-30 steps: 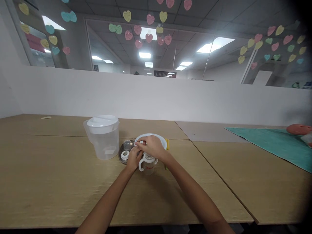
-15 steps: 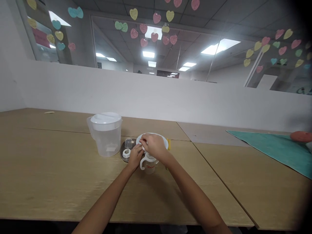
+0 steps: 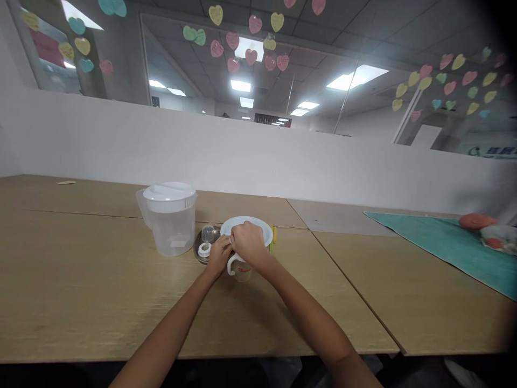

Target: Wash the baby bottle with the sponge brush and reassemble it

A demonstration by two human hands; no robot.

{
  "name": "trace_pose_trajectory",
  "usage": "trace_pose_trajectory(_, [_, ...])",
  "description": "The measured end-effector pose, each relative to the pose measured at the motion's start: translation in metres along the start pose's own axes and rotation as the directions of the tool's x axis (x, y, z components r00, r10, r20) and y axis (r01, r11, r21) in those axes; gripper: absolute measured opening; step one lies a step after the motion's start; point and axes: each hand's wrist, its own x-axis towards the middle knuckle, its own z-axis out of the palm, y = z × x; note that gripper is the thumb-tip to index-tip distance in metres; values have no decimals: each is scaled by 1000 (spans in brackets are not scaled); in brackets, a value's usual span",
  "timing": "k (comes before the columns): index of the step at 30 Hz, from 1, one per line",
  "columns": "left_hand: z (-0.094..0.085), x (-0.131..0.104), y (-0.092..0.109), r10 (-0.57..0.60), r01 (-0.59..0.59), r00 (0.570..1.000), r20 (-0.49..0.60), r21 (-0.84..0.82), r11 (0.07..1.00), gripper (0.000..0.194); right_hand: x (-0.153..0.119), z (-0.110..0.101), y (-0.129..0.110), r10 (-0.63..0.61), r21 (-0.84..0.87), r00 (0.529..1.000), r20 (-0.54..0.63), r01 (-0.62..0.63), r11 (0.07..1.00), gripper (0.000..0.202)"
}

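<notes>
A clear baby bottle (image 3: 243,272) with white curved handles and red lettering stands upright on the table, its top hidden by my hands. Just above it, my right hand (image 3: 247,240) is closed in a fist, knuckles up. My left hand (image 3: 219,255) meets it from the left with its fingers pinched together. A bit of something small and white shows between the two hands, too covered to name. Left of them, a round metal tray (image 3: 197,253) carries a clear dome cap (image 3: 208,233) and a white ring (image 3: 204,249). Behind is a pale plate (image 3: 232,221), partly covered by my right hand.
A lidded translucent pitcher (image 3: 172,229) stands left of the tray. Something yellow (image 3: 274,234) lies at the plate's right edge. Far right, a teal cloth (image 3: 424,242) bears an orange object (image 3: 476,221). A white wall runs behind the table (image 3: 100,302).
The view has shifted slightly, so everything sits a little further left and higher. My right hand has curled into a tighter fist, still against my left hand above the bottle.
</notes>
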Motion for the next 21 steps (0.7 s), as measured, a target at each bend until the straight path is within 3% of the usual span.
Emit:
trace_pose_trajectory(6, [-2, 1, 0, -1, 0, 1000, 30, 38, 999, 24, 7, 10, 6, 30, 27, 998, 63, -31, 999, 23])
trace_pose_trajectory(12, [1, 0, -4, 15, -13, 998, -53, 30, 999, 25, 5, -12, 10, 49, 104, 999, -22, -46, 993, 23])
trace_pose_trajectory(21, [3, -1, -6, 30, -25, 997, -67, 70, 997, 28, -12, -41, 14, 49, 161, 988, -149, -25, 987, 29])
